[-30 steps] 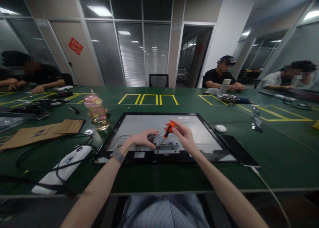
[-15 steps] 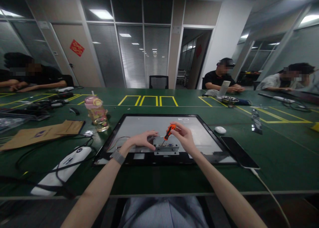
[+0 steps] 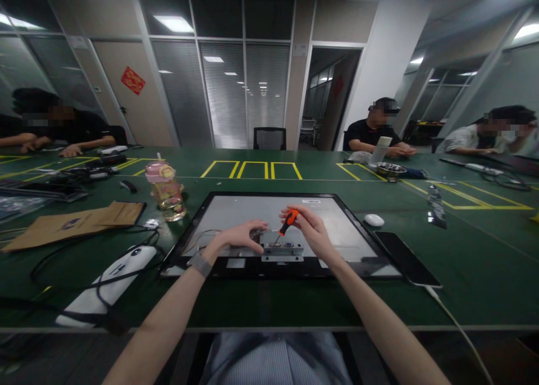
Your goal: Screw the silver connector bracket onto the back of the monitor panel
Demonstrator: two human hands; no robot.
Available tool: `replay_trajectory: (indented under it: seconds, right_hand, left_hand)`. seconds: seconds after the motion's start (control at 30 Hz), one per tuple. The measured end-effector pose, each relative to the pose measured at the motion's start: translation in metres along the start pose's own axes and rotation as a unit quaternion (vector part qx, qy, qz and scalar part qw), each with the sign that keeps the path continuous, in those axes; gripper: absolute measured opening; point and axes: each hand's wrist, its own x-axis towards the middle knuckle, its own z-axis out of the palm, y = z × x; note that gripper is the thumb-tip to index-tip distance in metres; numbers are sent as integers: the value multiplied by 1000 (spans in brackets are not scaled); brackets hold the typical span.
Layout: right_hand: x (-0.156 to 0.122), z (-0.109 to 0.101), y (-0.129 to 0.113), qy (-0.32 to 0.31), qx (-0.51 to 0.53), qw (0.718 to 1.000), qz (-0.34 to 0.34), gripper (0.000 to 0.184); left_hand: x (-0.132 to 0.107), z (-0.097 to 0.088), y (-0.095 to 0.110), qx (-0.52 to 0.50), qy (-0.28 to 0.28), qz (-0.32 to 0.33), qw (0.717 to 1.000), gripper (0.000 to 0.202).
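Observation:
A flat display panel [image 3: 236, 211] with a black frame lies back side up on the table in front of me. Near its close edge sits a metal bracket [image 3: 283, 257] with connectors along it. My right hand [image 3: 312, 232] grips an orange and black screwdriver [image 3: 289, 221] by the handle. The shaft slants down and left, its tip at the bracket's connector row. At the bracket's left end is my left hand [image 3: 241, 236], thumb and fingers apart in a curve. The thumb tip is at the bracket's edge; whether it presses on it I cannot tell.
To the left stand a pink-lidded bottle [image 3: 164, 191], a brown paper bag [image 3: 80, 223] and a white power strip [image 3: 109, 284] with black cables. A phone [image 3: 406, 257] on a cable and a white earbud case [image 3: 374, 220] lie right. Several people sit across the table.
The screwdriver handle has turned a little in my right fingers, which have shifted on it. My left hand stays in place. The view has moved slightly.

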Motion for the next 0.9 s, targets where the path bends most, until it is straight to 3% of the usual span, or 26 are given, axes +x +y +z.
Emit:
replay_trajectory:
  seconds: [0.17, 0.4, 0.6, 0.9]
  right_hand:
    - [1, -1, 0, 15, -4, 1000, 8, 18]
    - [2, 0, -2, -2, 57, 998, 32, 28]
    - [2, -2, -1, 5, 30, 999, 23, 19]
    - [3, -8, -1, 5, -74, 997, -6, 29]
  left_hand:
    - [2, 0, -5, -2, -12, 20, 1000, 76]
    - [1, 0, -4, -11, -2, 13, 1000, 76]
    - [2, 0, -5, 0, -9, 19, 1000, 76]
    - [1, 1, -4, -4, -3, 17, 1000, 76]
